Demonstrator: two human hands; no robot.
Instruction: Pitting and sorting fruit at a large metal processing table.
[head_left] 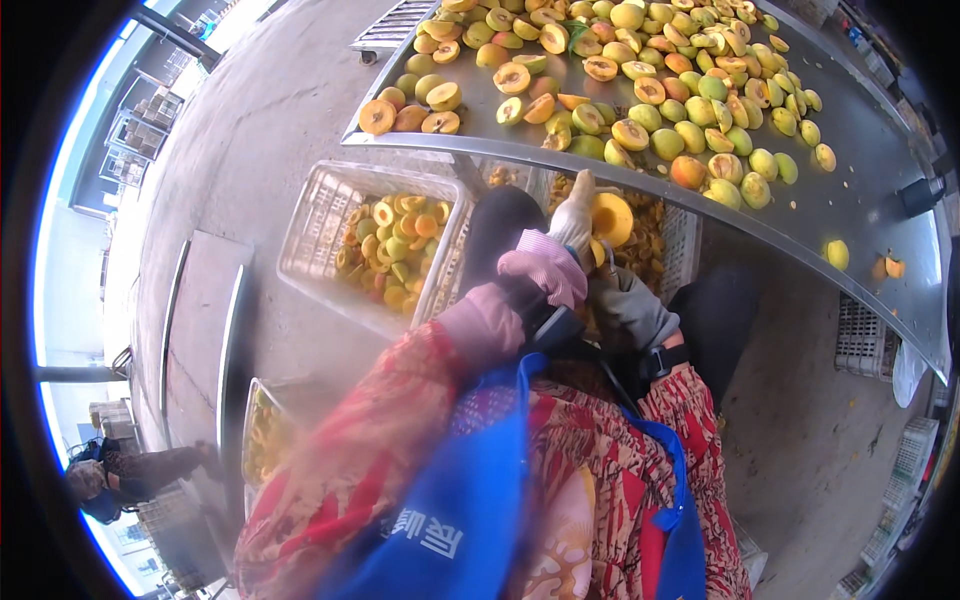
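Both my hands are gloved and close together between my knees, below the near edge of the metal table. My left hand (571, 222), in a whitish glove with a pink cuff, grips a yellow peach half (611, 220), cut face up. My right hand (632, 308), in a grey glove, is closed just below it. A thin part shows at its fingertips beside a small yellow piece, but what it holds is mostly hidden. Beneath my hands stands a crate (683, 250) of brownish-yellow fruit pieces, partly covered by my hands and legs.
Many whole and halved peaches (690, 100) lie on the metal table (830, 190), whose raised rim crosses in front of me. At left stands a white crate (310, 235) of peach halves, with another crate (252, 440) nearer me. Further crates (865, 340) stand at right. A person (130, 475) is at far left.
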